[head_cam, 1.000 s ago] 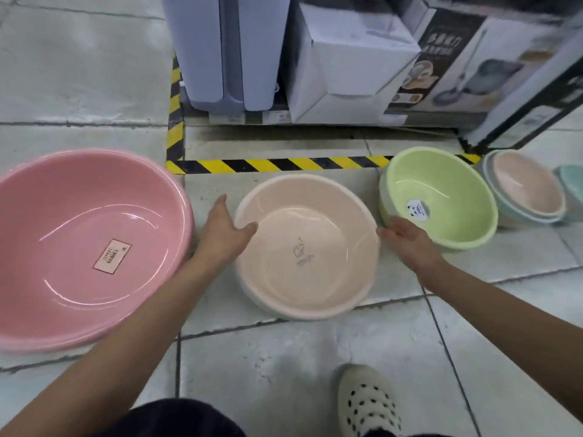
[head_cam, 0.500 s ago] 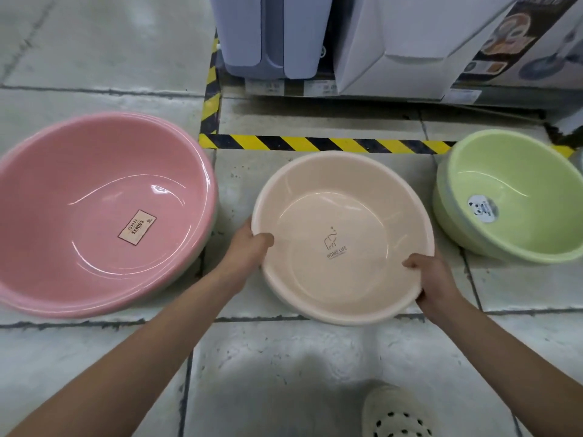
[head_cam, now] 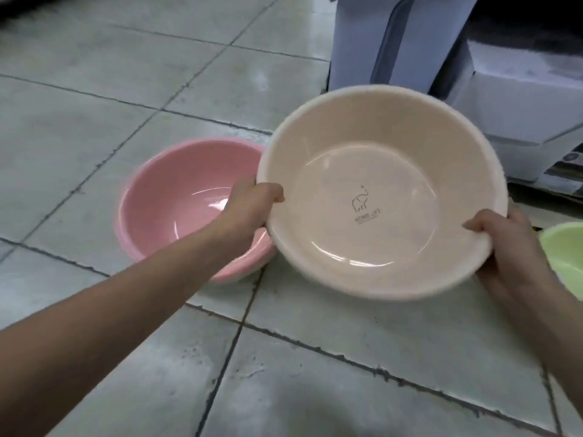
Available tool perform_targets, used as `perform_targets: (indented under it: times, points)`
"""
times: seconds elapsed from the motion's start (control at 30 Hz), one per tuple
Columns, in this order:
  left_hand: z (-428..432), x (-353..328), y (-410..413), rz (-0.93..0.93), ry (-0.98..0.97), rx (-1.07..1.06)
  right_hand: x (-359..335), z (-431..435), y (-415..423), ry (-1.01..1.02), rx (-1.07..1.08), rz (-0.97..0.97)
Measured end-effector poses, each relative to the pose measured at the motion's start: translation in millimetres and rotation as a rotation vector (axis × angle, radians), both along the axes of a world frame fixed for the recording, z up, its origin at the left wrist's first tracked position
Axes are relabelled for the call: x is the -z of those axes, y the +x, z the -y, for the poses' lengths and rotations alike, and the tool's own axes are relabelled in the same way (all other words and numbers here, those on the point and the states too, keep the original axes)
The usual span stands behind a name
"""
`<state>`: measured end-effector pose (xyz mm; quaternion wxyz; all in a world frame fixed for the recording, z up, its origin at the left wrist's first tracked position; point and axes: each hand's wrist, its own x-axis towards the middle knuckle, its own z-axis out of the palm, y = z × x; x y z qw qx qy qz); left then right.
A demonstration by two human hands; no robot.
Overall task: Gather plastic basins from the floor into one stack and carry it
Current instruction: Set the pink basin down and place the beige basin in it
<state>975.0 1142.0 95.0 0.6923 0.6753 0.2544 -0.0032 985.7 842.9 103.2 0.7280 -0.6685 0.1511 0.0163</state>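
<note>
Hands have lifted the beige basin (head_cam: 378,197) off the floor; left hand (head_cam: 252,206) and right hand (head_cam: 501,244) grip its rim. It hangs beside the pink basin (head_cam: 176,197), ready to drop inside.

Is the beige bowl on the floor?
No, lifted: both hands, left hand and right hand, grip the beige basin above the tiles.

Glossy plastic, worn tile

Beige basin (head_cam: 381,190) and pink basin (head_cam: 176,203) shine smooth; grey floor tiles (head_cam: 126,121) look pitted, matt.
</note>
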Motion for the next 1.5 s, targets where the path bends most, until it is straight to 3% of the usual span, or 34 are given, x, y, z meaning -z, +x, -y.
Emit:
perform_targets:
  times: [0.23,0.43,0.57,0.9,1.07,1.17,1.37,1.5]
  points:
    - [-118.5,-45.4,-15.9,0.139,0.08,-0.454,-40.6,-142.9,64.6,0.065,-0.302,0.138]
    - [-185.1,-9.5,-45.5,-0.039,0.137,-0.558,3.6,-232.1,87.3,-0.125,-0.479,0.052]
    - [-201.5,31.7,-57.6,-0.182,0.149,-0.595,43.1,-255.6,85.6,-0.206,-0.488,0.021]
    - [-207.9,68.2,-37.7,-0.141,0.079,-0.619,84.3,-263.3,93.8,-0.315,-0.399,0.012]
    - [-213.5,83.1,-30.6,-0.097,0.106,-0.597,94.4,-266.0,91.0,-0.418,-0.384,0.059]
    - [-223.8,89.7,-26.1,-0.182,0.2,-0.498,104.6,-261.6,93.2,-0.536,-0.408,0.06]
    - [-233.0,101.9,-30.8,-0.248,0.363,-0.32,100.2,-260.7,89.5,-0.328,-0.447,0.042]
    - [-227.1,97.2,-37.7,-0.238,0.333,-0.281,104.8,-255.5,85.3,-0.298,-0.453,-0.009]
